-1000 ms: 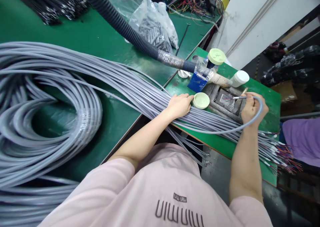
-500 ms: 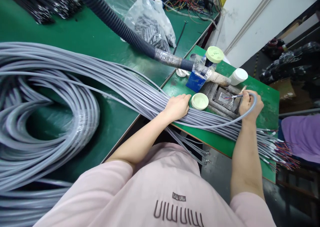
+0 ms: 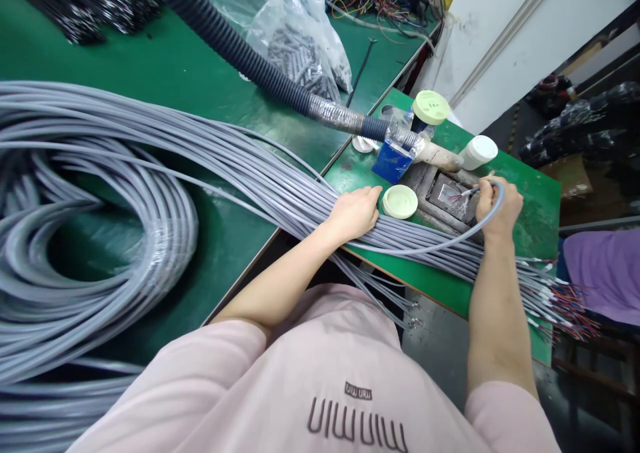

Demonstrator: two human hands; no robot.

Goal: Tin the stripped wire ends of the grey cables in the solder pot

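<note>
My left hand (image 3: 354, 214) lies over the long bundle of grey cables (image 3: 280, 190), its fingers curled round the far side. With its fingers pinched, my right hand (image 3: 499, 206) holds the end of one grey cable (image 3: 480, 228), which bends in a loop over the hand. Thin coloured wires at that end reach over the shiny metal square (image 3: 450, 194) of a grimy soldering pot (image 3: 427, 196). Beside my left hand sits an open pale green tub (image 3: 400, 202). The bundle's stripped ends (image 3: 565, 306) fan out at the right.
A black hose (image 3: 240, 56) runs above the table to a nozzle near the pot. A blue box (image 3: 393, 161), a green-lidded jar (image 3: 431, 108) and a white cup (image 3: 479, 151) stand around it. Behind is a plastic bag (image 3: 305, 53). A person's purple sleeve (image 3: 605, 273) shows at right.
My right hand has shifted slightly left with the cable end, and the wires sit a little further over the metal square. My left hand has stayed in place.
</note>
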